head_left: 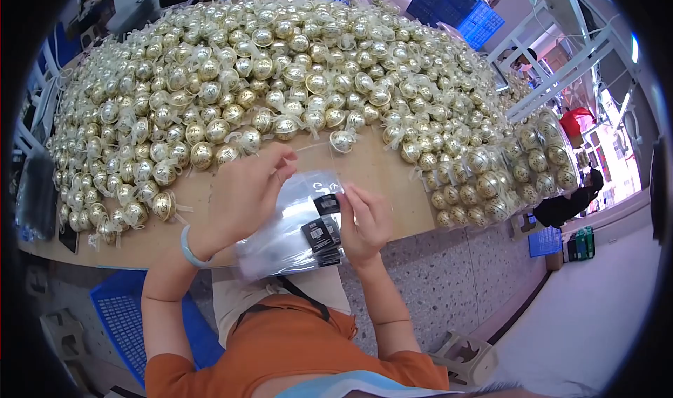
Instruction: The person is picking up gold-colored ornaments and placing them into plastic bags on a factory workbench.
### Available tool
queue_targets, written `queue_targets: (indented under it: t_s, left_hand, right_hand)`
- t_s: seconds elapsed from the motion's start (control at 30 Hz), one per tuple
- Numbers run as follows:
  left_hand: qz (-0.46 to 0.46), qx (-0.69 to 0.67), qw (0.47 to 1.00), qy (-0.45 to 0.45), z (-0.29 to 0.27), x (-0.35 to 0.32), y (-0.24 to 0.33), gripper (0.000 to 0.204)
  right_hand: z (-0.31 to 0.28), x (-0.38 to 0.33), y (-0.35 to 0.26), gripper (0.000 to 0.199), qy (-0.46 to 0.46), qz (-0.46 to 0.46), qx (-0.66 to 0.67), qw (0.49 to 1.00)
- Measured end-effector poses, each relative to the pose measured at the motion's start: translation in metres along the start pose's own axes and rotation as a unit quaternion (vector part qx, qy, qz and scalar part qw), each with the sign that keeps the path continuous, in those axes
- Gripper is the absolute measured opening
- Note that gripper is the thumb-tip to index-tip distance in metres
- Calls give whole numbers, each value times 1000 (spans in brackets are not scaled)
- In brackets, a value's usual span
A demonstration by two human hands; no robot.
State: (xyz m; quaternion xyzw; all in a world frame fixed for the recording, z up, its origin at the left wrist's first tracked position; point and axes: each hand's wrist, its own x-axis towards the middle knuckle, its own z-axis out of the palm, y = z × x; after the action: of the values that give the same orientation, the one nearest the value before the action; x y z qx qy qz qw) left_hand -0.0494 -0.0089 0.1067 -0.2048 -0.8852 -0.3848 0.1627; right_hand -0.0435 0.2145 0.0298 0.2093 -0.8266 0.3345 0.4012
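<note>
Left hand (245,195) pinching top edge of clear plastic bags (294,230), fingers pressed together. Right hand (364,223) gripping stack's right edge beside black labels (322,233). Stack lying between both hands over table edge (392,181), long axis running upper-right to lower-left. Gold ornament balls (280,69) lying beyond, nearer left hand.
</note>
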Motion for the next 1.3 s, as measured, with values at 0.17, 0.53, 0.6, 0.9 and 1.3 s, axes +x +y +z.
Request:
queue_targets:
  t_s: [0.17, 0.53, 0.6, 0.9, 1.3]
  left_hand:
    - [279, 219, 934, -43, 17, -42, 11, 32]
    - [60, 204, 951, -222, 90, -87, -66, 80]
    - [62, 213, 951, -216, 97, -83, -63, 79]
    - [-115, 76, 986, -95, 98, -93, -62, 84]
    - [-73, -474, 866, 141, 5, -92, -8, 98]
  right_hand:
    - [-26, -2, 49, 62, -419, 259, 548, 676]
    - [-23, -21, 9, 32, -404, 192, -162, 880]
    - [2, -32, 4, 41, -361, 213, -162, 893]
    - [21, -51, -33, 57, -173, 134, -143, 965]
    - [20, 16, -71, 53, 35, -30, 303, 952]
